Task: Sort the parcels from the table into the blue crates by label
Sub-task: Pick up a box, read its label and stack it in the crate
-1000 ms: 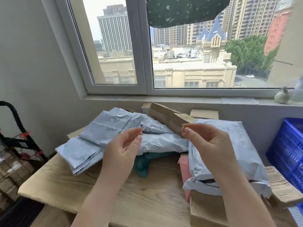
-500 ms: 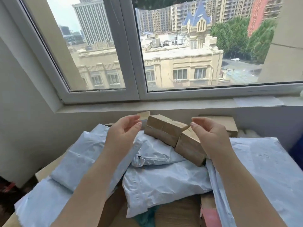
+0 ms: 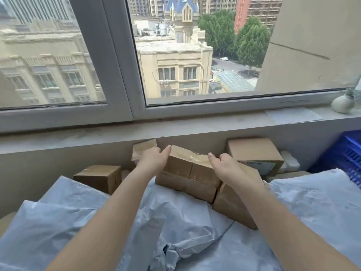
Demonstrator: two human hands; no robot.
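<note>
A long brown cardboard parcel [image 3: 187, 173] lies on top of the pile under the window sill. My left hand [image 3: 154, 159] reaches to its left end, fingers straight, thumb at the top edge. At its right end my right hand [image 3: 224, 165] hovers with relaxed fingers, over a second brown box [image 3: 232, 208] that leans against it. Neither hand grips anything. Pale blue-grey mailer bags [image 3: 175, 227] cover the front of the pile. A blue crate [image 3: 345, 153] shows at the right edge.
More brown boxes sit at the left [image 3: 99, 177], behind my left hand [image 3: 143, 148] and at the back right [image 3: 254, 153]. A white package [image 3: 290, 163] lies beside the crate. The sill holds a sheet of paper [image 3: 293, 116] and a small round vase [image 3: 342, 103].
The view has moved closer to the pile and the window. Both hands have reached forward from mid-air to either end of the long brown parcel.
</note>
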